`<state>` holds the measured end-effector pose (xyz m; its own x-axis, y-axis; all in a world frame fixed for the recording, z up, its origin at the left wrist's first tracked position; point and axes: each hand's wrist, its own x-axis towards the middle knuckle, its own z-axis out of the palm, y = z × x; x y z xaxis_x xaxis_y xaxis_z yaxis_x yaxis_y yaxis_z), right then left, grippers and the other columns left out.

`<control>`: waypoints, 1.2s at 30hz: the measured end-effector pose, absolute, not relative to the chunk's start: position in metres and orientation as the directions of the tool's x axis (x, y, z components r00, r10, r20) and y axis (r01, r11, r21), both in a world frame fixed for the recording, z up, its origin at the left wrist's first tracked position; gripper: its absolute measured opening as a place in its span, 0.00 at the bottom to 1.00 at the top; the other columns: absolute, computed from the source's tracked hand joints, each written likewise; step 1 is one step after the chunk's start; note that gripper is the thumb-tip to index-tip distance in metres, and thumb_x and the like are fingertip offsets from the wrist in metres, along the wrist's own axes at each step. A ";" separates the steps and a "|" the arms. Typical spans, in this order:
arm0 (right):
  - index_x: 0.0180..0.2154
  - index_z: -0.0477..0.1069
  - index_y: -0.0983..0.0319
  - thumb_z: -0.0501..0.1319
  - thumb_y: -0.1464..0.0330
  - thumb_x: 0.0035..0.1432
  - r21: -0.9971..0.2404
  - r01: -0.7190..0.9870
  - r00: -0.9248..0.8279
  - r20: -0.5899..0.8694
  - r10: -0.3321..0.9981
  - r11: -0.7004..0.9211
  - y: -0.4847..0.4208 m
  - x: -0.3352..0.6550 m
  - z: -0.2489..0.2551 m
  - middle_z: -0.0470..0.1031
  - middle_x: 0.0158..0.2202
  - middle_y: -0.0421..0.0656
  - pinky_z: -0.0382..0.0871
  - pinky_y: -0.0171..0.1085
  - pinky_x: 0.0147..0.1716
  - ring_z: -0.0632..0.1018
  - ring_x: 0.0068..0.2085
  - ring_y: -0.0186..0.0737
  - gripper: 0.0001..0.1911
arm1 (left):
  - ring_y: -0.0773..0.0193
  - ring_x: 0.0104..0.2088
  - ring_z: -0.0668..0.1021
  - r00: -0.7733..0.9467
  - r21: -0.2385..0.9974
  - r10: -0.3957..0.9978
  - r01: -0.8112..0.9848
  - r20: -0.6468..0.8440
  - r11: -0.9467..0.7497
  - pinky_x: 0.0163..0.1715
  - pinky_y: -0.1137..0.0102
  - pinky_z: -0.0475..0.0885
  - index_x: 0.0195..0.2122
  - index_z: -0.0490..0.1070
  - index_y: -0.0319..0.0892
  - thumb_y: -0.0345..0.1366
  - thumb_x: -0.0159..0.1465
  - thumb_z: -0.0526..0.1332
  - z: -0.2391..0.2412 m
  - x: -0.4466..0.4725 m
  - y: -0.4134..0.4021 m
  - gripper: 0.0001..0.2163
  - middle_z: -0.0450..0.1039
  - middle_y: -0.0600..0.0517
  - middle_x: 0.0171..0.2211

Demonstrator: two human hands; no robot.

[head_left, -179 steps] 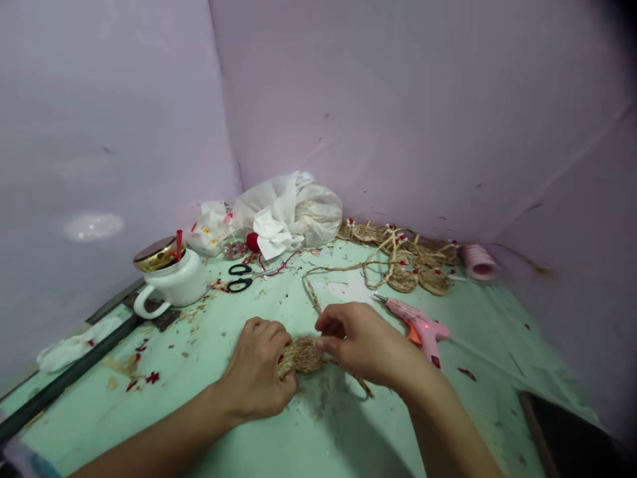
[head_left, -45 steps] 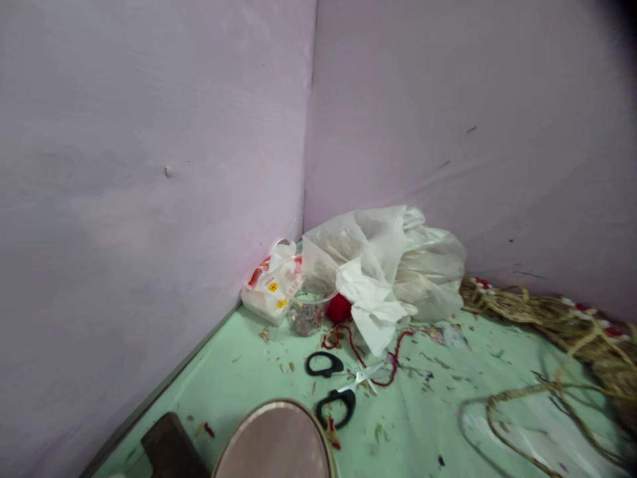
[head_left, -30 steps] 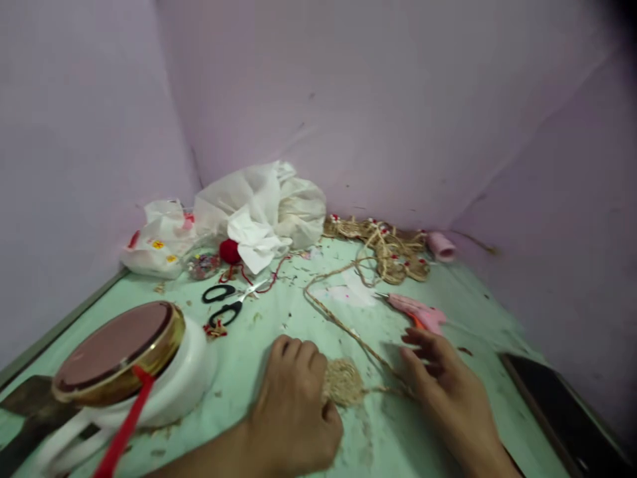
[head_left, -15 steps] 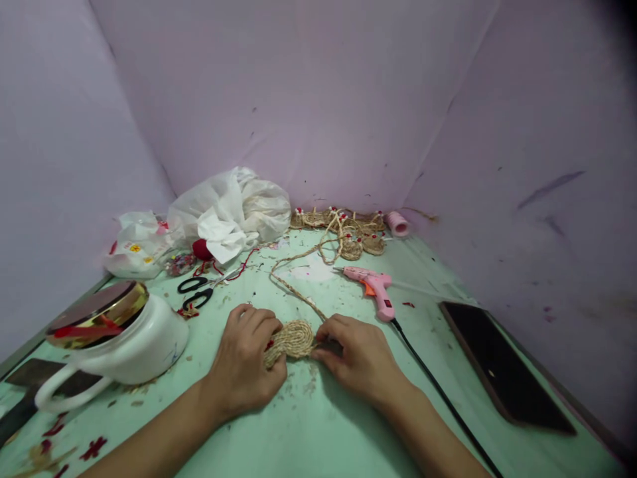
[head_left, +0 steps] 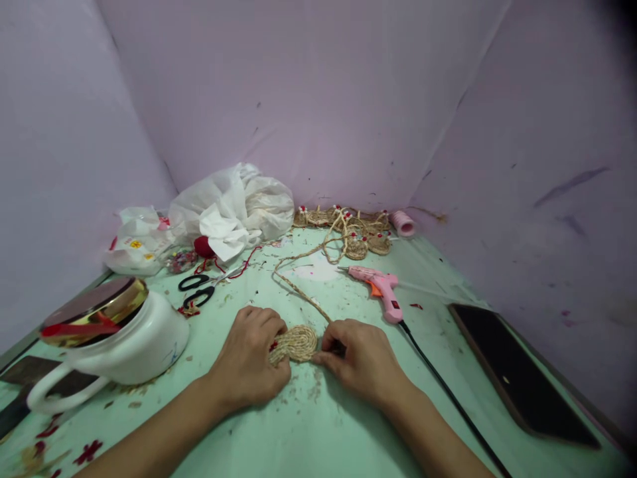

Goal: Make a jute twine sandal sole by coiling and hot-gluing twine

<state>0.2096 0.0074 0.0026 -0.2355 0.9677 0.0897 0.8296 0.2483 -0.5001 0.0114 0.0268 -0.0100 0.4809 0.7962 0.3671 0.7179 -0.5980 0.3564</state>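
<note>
A flat coil of braided straw cord (head_left: 301, 344) lies at the front middle of the table, with a bit of red at its left side. My left hand (head_left: 253, 358) is closed on the coil's left part and hides some of it. At the coil's right edge, my right hand (head_left: 355, 362) is closed with the cord (head_left: 303, 294) at its fingers. From there the cord runs back across the table in a loose bend toward several finished-looking straw coils with red and white beads (head_left: 367, 245).
A pink glue gun (head_left: 377, 285) lies right of centre, its black cable running forward. Farther right is a dark phone (head_left: 517, 372). On the left stand a white mug (head_left: 159, 338) and scissors (head_left: 199, 290). Behind them sit a white plastic bag (head_left: 229, 202) and a pink spool (head_left: 402, 224).
The view has shifted slightly, so most things sit a little differently in the picture. Both hands keep their hold, and the right thumb and fingers have moved a little at the coil's edge.
</note>
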 end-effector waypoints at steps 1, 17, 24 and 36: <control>0.25 0.73 0.59 0.68 0.67 0.47 -0.494 0.835 -0.230 0.089 0.969 0.244 0.007 0.209 0.003 0.76 0.25 0.38 0.55 0.33 0.27 0.72 0.28 0.36 0.05 | 0.57 0.34 0.70 0.485 0.358 0.793 0.713 0.368 -0.603 0.42 0.58 0.65 0.29 0.67 0.40 0.29 0.43 0.55 -0.010 0.011 0.027 0.10 0.68 0.49 0.29; 0.31 0.72 0.59 0.59 0.57 0.53 -0.516 0.850 0.106 0.362 0.926 0.104 0.014 0.240 0.018 0.76 0.31 0.43 0.62 0.37 0.31 0.74 0.32 0.42 0.13 | 0.56 0.37 0.72 0.460 0.285 0.699 0.683 0.547 -0.672 0.48 0.52 0.63 0.34 0.68 0.38 0.28 0.46 0.58 -0.004 0.004 0.021 0.12 0.70 0.46 0.34; 0.29 0.73 0.60 0.61 0.53 0.44 -0.422 0.814 0.419 -0.049 0.907 -0.399 0.043 0.292 0.018 0.78 0.31 0.51 0.60 0.40 0.27 0.76 0.36 0.56 0.18 | 0.53 0.40 0.74 0.393 0.112 0.621 0.780 0.678 -0.615 0.50 0.50 0.62 0.38 0.68 0.38 0.30 0.52 0.59 0.007 -0.017 0.014 0.11 0.72 0.44 0.38; 0.42 0.69 0.62 0.57 0.66 0.45 -0.929 0.331 0.075 -0.149 0.986 -0.166 0.017 0.268 0.024 0.75 0.38 0.47 0.68 0.35 0.27 0.75 0.32 0.39 0.19 | 0.54 0.40 0.72 0.290 0.156 0.621 0.813 0.728 -0.562 0.47 0.51 0.64 0.39 0.66 0.40 0.29 0.52 0.59 0.003 -0.025 0.008 0.12 0.71 0.45 0.37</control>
<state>0.2677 0.0168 0.0238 0.0747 0.9860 -0.1492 0.3309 -0.1657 -0.9290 -0.0248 0.0083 0.0033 0.2899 0.6214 0.7279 0.8127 -0.5615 0.1556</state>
